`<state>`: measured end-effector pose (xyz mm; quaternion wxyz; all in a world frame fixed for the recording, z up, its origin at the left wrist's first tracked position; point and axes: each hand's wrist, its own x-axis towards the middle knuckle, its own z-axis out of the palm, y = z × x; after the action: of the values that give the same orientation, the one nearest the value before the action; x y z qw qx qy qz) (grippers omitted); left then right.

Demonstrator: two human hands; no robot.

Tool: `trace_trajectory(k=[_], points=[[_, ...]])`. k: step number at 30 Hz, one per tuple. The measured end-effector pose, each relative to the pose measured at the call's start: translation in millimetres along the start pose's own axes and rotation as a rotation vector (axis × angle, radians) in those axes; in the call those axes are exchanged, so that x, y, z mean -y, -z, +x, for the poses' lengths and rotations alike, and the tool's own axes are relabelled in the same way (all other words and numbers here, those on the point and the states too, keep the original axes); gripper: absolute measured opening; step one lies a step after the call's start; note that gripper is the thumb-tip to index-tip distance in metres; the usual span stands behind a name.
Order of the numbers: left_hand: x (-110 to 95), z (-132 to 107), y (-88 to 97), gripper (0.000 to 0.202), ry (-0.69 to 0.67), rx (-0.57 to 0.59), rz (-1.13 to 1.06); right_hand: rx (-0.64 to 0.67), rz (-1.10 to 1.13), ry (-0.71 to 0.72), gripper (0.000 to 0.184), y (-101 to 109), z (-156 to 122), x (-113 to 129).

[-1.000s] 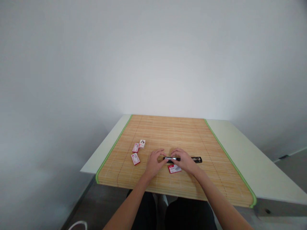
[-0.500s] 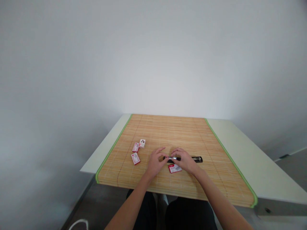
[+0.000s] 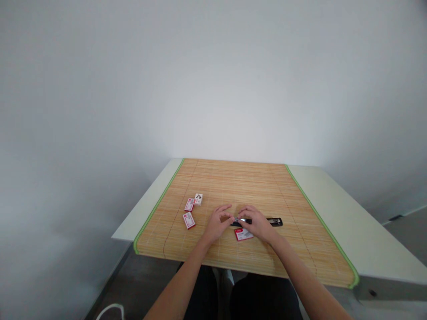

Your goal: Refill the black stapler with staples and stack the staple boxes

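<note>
A long black stapler [image 3: 271, 221] lies flat on the bamboo mat [image 3: 247, 186], its metal front end between my hands. My left hand [image 3: 217, 223] pinches that metal end with thumb and fingers, and its other fingers are raised. My right hand [image 3: 258, 225] rests over the stapler's middle with its fingers curled on it. A small red and white box [image 3: 243, 234] lies on the mat just in front of my right hand.
Three more small red and white boxes [image 3: 191, 209] sit in a loose group to the left of my hands. The mat has green edges and covers a pale table [image 3: 336, 209] against a white wall. A white cable loop [image 3: 111, 310] lies on the floor at the lower left.
My left hand's fingers have closed in on the stapler's metal end. The stapler and my right hand have stayed where they were.
</note>
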<state>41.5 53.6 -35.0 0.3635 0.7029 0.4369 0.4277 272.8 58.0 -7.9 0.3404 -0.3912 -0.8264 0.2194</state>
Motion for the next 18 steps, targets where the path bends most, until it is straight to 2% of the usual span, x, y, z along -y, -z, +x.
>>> trace_trajectory(k=[5, 8, 13, 18], points=[[1.8, -1.0, 1.1, 0.02, -0.015, -0.034, -0.106, -0.02, -0.035, 0.02, 0.007, 0.6, 0.1, 4.3], [0.9, -1.8, 0.8, 0.026, -0.023, -0.046, -0.086, -0.039, -0.038, 0.034, 0.007, 1.7, -1.7, 6.0], [2.3, -2.4, -0.9, 0.02, -0.048, -0.03, -0.038, -0.052, -0.02, 0.052, 0.005, 0.6, -4.3, 6.7], [0.2, -3.0, -3.7, 0.016, -0.046, -0.077, 0.006, -0.066, -0.018, 0.016, 0.027, 0.5, -3.3, 6.2]])
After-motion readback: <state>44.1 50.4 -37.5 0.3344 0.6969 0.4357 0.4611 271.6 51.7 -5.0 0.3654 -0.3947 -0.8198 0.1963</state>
